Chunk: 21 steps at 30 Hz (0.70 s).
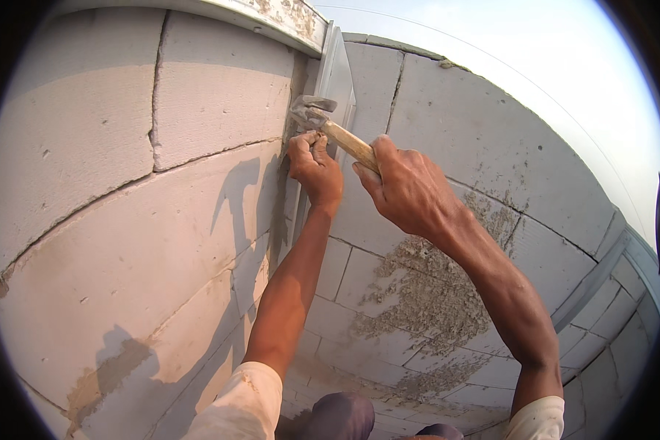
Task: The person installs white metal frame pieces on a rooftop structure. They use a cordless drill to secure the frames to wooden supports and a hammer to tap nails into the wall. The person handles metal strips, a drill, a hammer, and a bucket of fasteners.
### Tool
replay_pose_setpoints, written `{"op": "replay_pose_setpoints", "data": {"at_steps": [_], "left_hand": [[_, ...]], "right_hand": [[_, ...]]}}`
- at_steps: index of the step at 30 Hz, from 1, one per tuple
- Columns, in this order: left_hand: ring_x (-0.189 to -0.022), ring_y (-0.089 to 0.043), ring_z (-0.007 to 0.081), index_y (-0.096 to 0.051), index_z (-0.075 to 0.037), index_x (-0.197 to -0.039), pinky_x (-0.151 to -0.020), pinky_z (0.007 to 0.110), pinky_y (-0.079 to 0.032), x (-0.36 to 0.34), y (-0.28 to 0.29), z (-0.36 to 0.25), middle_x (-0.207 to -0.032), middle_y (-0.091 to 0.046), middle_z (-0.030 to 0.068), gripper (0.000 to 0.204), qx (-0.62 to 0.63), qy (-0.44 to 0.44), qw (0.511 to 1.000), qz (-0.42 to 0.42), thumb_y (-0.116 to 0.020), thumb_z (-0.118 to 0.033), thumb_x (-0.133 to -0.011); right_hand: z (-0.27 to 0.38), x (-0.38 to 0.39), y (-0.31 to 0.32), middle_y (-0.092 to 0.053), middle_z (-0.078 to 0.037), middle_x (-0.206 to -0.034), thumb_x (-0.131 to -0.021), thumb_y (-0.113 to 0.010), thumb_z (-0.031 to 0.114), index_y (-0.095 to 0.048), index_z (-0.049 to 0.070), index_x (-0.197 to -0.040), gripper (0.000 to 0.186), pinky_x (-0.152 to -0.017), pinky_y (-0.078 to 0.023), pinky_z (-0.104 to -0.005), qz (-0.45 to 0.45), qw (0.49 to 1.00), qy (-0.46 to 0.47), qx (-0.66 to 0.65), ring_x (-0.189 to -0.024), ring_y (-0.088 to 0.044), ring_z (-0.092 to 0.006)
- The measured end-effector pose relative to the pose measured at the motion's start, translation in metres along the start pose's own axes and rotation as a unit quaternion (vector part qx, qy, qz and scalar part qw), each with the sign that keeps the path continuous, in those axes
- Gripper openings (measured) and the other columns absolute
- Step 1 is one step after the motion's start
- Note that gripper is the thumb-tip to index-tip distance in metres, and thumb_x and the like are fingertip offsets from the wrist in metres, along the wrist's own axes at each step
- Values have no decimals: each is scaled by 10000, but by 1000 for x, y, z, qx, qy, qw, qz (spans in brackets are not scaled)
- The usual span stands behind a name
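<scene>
The head view is showing the right hand (412, 187) wrapping its fingers around the wooden handle of a hammer (348, 143), whose metal head is sitting just above the left hand (317, 167). The left hand is pressing thumb and fingers together beside a vertical metal strip (335, 73), where two block walls (88, 139) are meeting; whether it is pinching anything, I cannot tell. Rough mortar (433, 293) is coating the right-hand wall.

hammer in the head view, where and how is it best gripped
Probably by the wooden handle, from the lower right, where the right hand holds it: it slants straight down-right from the metal head, which sits close to the left hand.
</scene>
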State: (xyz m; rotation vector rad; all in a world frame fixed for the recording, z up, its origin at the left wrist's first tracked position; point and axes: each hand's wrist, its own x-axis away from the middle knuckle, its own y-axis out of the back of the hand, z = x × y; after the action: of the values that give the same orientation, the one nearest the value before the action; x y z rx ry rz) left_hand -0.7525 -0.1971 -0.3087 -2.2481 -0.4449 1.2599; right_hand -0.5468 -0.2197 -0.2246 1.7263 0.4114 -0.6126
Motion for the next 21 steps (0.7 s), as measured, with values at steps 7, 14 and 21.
{"op": "replay_pose_setpoints", "data": {"at_steps": [7,14,21], "left_hand": [[-967,-634,336,-606,11,-944,-827,446,-516,-5,7,6,-964,-627,121,68,6,-48,999,-6,-665,-17,-962],[-990,-631,347,-603,5,-1004,-846,455,-514,-2,-2,13,-1002,-633,121,78,-42,-38,998,10,-661,-14,-956],[-1126,-530,346,-488,12,-1178,-990,487,-424,2,8,20,-1143,-537,166,434,76,-112,988,69,-770,-106,-869]], "right_hand": [[20,11,10,-568,-56,-556,-1042,-621,282,-588,-2,-983,292,-430,-458,-363,-74,989,60,-110,-446,-521,-155],[0,-8,3,-560,-51,-550,-1058,-599,301,-592,6,-952,314,-439,-460,-354,58,997,-47,4,-441,-516,-156],[-5,19,17,-572,-83,-551,-1033,-620,236,-579,-29,-967,277,-420,-457,-361,-27,996,-28,-84,-451,-580,-194]]}}
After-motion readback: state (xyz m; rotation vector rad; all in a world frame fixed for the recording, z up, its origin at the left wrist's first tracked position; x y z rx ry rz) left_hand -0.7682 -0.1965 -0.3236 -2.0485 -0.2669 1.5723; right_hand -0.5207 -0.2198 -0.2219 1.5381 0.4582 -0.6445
